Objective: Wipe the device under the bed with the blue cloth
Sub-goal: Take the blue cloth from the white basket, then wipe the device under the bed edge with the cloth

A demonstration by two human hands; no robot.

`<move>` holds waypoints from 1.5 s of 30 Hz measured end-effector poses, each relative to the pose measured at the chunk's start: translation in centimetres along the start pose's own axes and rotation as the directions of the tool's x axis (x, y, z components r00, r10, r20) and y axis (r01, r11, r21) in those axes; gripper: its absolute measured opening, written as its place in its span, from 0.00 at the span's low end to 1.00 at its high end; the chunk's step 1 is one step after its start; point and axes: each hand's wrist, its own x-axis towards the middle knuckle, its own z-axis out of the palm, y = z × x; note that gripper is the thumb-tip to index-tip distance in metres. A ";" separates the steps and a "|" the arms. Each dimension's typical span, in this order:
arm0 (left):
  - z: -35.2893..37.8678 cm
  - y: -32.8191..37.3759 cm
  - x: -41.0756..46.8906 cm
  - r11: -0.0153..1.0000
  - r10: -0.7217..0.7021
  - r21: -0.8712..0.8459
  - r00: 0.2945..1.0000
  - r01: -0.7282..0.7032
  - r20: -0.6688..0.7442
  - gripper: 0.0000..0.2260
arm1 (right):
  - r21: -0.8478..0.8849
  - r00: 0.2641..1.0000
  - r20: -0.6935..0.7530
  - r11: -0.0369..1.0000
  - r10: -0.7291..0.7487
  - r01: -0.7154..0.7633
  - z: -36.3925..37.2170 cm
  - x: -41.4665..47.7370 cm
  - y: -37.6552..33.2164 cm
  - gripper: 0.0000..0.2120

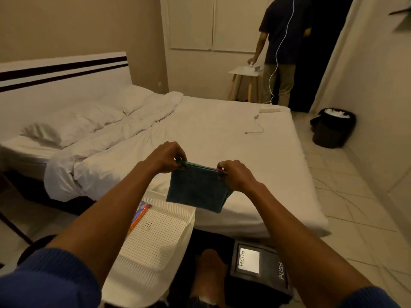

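I hold a folded dark blue-green cloth (196,188) up in front of me, over the near edge of the bed (233,138). My left hand (165,157) pinches its top left corner and my right hand (234,174) pinches its top right corner. The cloth hangs down flat between them. A white perforated device (153,243) stands on the floor beside the bed's near corner, below my left forearm. What lies under the bed is dark and hidden.
A black bin with "PUSH" lids (260,265) sits low right of the white device. A colourful packet (139,215) lies on that device. Another person (282,47) stands by a small side table (243,82). A black waste basket (333,127) stands at the right wall.
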 end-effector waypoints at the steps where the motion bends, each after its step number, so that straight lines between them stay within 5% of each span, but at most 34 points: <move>1: 0.6 1.2 0.3 1.000 0.017 0.002 1.000 -0.017 0.003 0.10 | -0.010 1.000 -0.003 1.000 0.020 -0.020 -0.7 -1.0 1.2 0.08; 17: 20.2 15.6 2.0 0.977 0.200 -0.129 0.941 -0.170 0.272 0.11 | -0.009 0.937 0.087 0.941 0.337 -0.338 2.3 -15.6 20.7 0.14; 25: 28.3 16.8 3.4 0.963 0.217 -0.204 0.951 -0.173 0.219 0.09 | 0.006 0.907 0.022 0.907 0.420 -0.420 6.0 -17.6 26.0 0.17; 35: 35.9 15.9 3.0 0.939 0.116 -0.334 0.989 -0.080 0.092 0.08 | 0.066 0.882 -0.064 0.884 0.466 -0.462 11.1 -18.7 29.1 0.17; 45: 39.9 14.2 -4.3 0.959 0.151 -0.276 0.945 -0.068 0.292 0.08 | 0.074 0.880 0.065 0.877 0.471 -0.475 19.7 -25.6 28.3 0.15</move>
